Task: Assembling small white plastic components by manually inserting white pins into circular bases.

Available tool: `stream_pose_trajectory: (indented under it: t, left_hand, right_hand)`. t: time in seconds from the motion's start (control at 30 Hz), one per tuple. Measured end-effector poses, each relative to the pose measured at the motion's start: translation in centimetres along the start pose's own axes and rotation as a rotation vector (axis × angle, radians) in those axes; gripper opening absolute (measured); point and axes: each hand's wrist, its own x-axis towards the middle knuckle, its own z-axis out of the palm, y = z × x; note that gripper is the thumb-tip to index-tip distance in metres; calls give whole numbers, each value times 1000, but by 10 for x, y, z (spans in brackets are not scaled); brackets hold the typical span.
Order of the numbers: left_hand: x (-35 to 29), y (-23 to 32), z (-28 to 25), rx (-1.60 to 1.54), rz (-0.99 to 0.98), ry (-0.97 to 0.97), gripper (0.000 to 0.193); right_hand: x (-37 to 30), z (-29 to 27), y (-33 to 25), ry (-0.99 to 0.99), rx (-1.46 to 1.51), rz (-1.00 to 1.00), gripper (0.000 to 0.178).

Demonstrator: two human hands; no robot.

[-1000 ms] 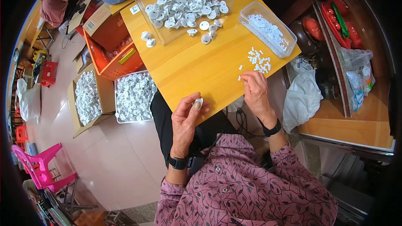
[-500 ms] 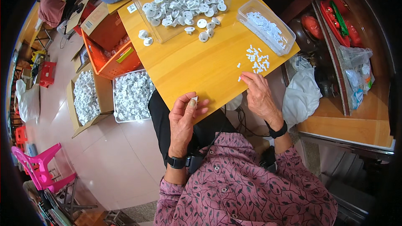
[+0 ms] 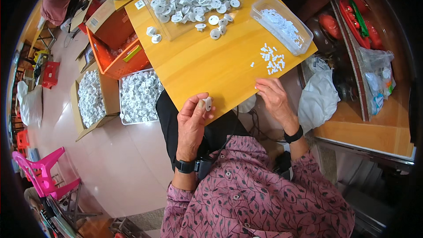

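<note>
small white round plastic part (image 3: 207, 102), pinched in left hand (image 3: 192, 122)

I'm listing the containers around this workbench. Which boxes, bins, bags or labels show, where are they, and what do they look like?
Clear rectangular plastic tub: table's right edge, holds small white pieces.
Clear plastic tray: table's far side, full of round white parts.
Small white label: tray's left corner, square.
Orange plastic crate: floor, left of table.
Brown cardboard box: floor, white parts inside.
White plastic bag: right of table, crumpled.

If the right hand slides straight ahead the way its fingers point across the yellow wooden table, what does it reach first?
Probably the loose cluster of small white plastic bits, lying ahead of the right hand; beyond them stands the clear plastic tray. The exact line is uncertain.
</note>
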Motion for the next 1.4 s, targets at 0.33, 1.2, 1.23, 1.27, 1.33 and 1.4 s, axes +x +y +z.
stream_pose_trajectory:
  t: [0.33, 1.2, 1.23, 1.27, 1.33, 1.4]
  left_hand:
    - [0, -1, 0, -337, -82, -18, 33]
    - [-10, 19, 3, 868, 360, 116, 10]
    - [-10, 19, 2, 859, 371, 114, 8]
    - [-11, 19, 1, 864, 376, 123, 8]
    - [-12, 18, 0, 819, 372, 122, 7]
    - [-13, 14, -6, 834, 373, 107, 8]
  right_hand:
    - [-1, 16, -15, 151, 17, 82, 9]
    - [44, 54, -104, -114, 189, -19, 13]
    - [44, 54, -105, -115, 197, -27, 13]
    - [44, 53, -107, -115, 182, -29, 12]
    - [46, 52, -109, -113, 170, -40, 11]
    - [48, 49, -113, -110, 174, -54, 11]
